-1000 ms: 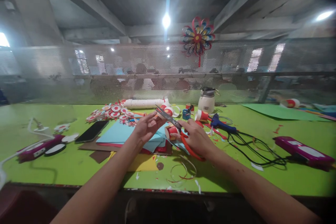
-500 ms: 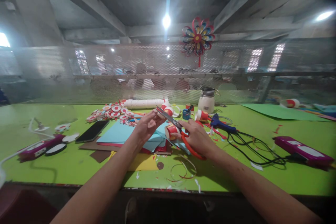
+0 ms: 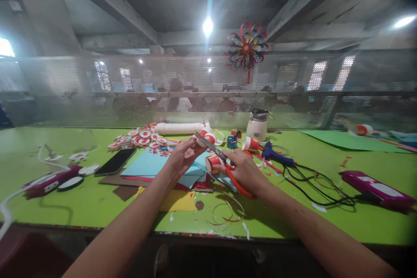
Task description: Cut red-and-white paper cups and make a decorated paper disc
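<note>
My right hand grips scissors with dark blades and orange-red handles. The blades point up and left, toward the fingertips of my left hand. Those fingers are curled together beside the blade tips; what they pinch is too small to make out. Just beyond the blades is a red-and-white paper cup, partly hidden. A second paper cup sits tilted under the blades, close to my right fingers; I cannot tell whether they touch it. Light blue paper sheets lie beneath my left forearm.
Red-and-white paper discs are heaped at back left, near a white roll and a phone. A blue glue gun with black cable lies right. Behind stand a jug and mesh partition. Purple power strips flank the table.
The view has shifted very slightly. Both hands and the scissors stay in nearly the same position.
</note>
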